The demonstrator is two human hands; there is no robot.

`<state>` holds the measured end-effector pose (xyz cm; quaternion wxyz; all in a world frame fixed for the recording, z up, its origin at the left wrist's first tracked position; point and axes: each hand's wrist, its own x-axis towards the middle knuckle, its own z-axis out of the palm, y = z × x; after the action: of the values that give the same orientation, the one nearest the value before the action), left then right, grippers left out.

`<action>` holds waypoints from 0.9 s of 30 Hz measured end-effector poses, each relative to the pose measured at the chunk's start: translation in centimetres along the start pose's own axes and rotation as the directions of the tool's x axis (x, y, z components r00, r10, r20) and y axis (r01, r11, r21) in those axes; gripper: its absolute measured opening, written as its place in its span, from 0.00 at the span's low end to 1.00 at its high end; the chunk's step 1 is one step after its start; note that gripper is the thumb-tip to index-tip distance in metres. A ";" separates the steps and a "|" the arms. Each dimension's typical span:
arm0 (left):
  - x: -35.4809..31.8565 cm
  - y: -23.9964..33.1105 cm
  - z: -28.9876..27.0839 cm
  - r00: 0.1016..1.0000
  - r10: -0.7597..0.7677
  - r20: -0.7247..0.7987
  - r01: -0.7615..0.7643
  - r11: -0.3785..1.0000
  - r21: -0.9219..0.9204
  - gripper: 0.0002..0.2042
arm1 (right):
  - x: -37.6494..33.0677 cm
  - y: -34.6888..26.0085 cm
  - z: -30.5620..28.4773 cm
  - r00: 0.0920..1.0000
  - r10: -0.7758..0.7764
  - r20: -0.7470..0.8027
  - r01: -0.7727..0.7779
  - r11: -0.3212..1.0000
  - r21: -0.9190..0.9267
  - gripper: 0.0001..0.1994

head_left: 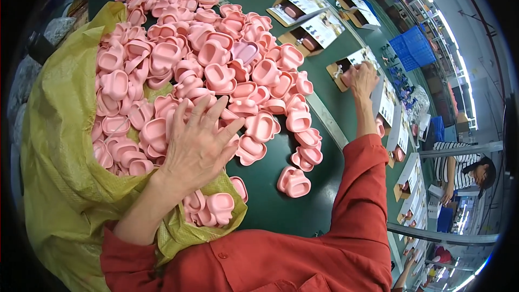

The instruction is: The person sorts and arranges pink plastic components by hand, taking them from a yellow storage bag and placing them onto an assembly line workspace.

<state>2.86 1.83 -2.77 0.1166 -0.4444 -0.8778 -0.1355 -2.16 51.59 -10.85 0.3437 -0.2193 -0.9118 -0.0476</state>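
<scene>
Your left hand point(197, 140) lies flat, fingers spread, grip open, on the heap of pink moulded plastic pieces point(216, 70) spilling from the yellow sack point(59, 173) at the green table's point(270, 200) left edge. Your right hand point(363, 80) presses a pink piece into a cardboard package point(346, 67) along the right edge; cannot tell its grip.

Smooth matt pink plastic parts point(216, 70) spill from a coarse woven yellow sack point(59, 173) onto smooth green tabletop point(270, 205).
</scene>
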 end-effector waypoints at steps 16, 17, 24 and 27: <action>-1.2 -0.1 0.3 0.996 -0.072 -0.060 0.071 0.997 -0.012 0.28 | -4.1 -7.7 -6.3 0.915 -0.374 0.153 0.315 0.897 0.311 0.12; -1.2 -0.1 0.1 0.995 -0.074 -0.063 0.074 0.997 -0.011 0.28 | -3.2 -6.9 -6.1 0.908 -0.365 0.204 0.315 0.918 0.241 0.12; -1.0 -0.1 0.7 0.993 -0.051 -0.109 0.047 0.998 -0.045 0.27 | -2.4 -7.1 -4.8 0.964 -0.245 0.105 0.155 0.833 0.531 0.12; -1.6 -0.2 0.7 0.993 -0.070 -0.098 0.063 0.995 -0.074 0.26 | -3.1 -13.8 -6.5 0.863 -0.504 0.026 0.441 0.778 0.447 0.16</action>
<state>3.52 0.75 -3.92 0.1401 -0.4114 -0.8798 -0.1926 -2.13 36.48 -7.00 0.2931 0.0945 -0.9477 0.0836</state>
